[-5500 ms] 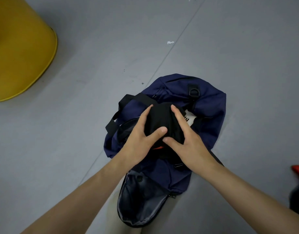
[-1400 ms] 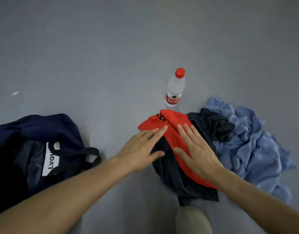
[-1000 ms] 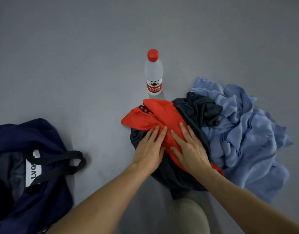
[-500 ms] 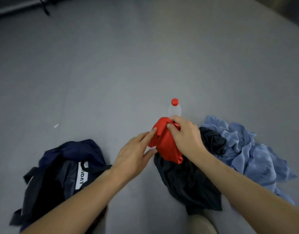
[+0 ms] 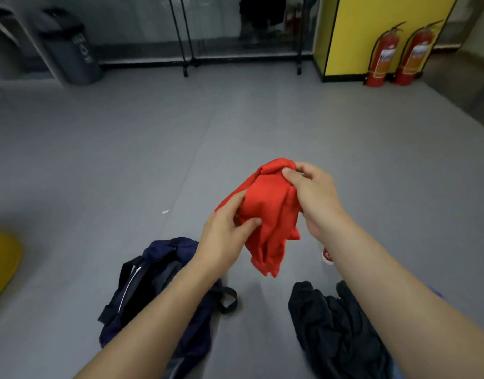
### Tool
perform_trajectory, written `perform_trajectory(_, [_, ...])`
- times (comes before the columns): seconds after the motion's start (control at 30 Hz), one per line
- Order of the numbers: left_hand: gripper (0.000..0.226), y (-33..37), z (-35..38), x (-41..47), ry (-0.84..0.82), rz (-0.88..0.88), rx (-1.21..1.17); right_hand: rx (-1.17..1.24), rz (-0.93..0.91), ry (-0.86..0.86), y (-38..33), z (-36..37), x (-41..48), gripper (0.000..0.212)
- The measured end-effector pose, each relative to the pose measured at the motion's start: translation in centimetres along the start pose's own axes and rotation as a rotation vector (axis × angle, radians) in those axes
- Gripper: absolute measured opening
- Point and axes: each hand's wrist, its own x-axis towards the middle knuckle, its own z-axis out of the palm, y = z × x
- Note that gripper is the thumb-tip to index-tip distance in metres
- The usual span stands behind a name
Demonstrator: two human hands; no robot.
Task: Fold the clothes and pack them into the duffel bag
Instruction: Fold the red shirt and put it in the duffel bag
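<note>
Garment (image 5: 266, 214), red, held up: R hand (image 5: 313, 191) pinches top, L hand (image 5: 224, 237) grips side, prob. to find edges for folding.

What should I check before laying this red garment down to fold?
1. Right hand grips the crumpled red fabric garment at its top: ok.
2. Left hand pinches its lower side: ok.
3. Garment lifted off the grey floor: ok.
4. Garment spread out for folding: not ok, bunched.
5. Navy fabric duffel bag opening clear: cannot tell, forearm covers part.
6. Black crumpled garment apart from the red one: ok.
</note>
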Motion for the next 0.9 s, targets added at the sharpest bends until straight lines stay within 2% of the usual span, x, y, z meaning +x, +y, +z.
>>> perform_trajectory(0.07, [0.022,0.6,-1.3,0.6,0.037,-0.004,-0.181,0.15,0.067,-0.086,-0.2,1.5,-1.0,0.011])
perform_trajectory(0.13, [0.019,1.5,-2.5,0.9,0.091,-0.043,-0.309,0.167,0.054,-0.157,-0.1,2.8,-1.9,0.018])
perform_trajectory(0.17, [0.018,1.7,-2.9,0.9,0.112,-0.077,-0.358,0.116,0.027,-0.195,0.2,3.3,-2.4,0.024])
perform_trajectory(0.23, [0.013,1.6,-3.8,1.1,0.149,-0.15,-0.445,-0.049,-0.036,-0.283,0.5,4.0,-3.5,0.05])
perform_trajectory(0.3, [0.01,1.3,-4.5,1.3,0.177,-0.205,-0.528,-0.296,-0.129,-0.365,0.9,4.6,-4.5,0.078])
perform_trajectory(0.33, [0.011,1.2,-4.8,1.5,0.192,-0.215,-0.558,-0.469,-0.203,-0.386,1.1,4.8,-4.8,0.084])
perform_trajectory(0.4, [0.013,1.4,-5.2,1.7,0.21,-0.204,-0.6,-0.74,-0.379,-0.342,1.4,5.3,-5.0,0.078])
perform_trajectory(0.53, [0.009,1.6,-5.9,1.5,0.22,-0.181,-0.621,-0.712,-0.505,-0.163,0.9,5.6,-4.4,0.027])
perform_trajectory(0.6, [0.007,1.7,-6.3,1.4,0.243,-0.182,-0.605,-0.713,-0.493,-0.12,0.4,5.5,-4.2,0.014])
perform_trajectory(0.77, [0.013,1.6,-7.2,1.9,0.288,-0.169,-0.569,-0.568,-0.437,-0.075,-0.7,5.9,-3.6,0.012])
perform_trajectory(0.9, [0.03,1.7,-7.7,2.2,0.257,-0.137,-0.553,-0.414,-0.392,-0.074,-1.6,6.3,-3.0,0.013])
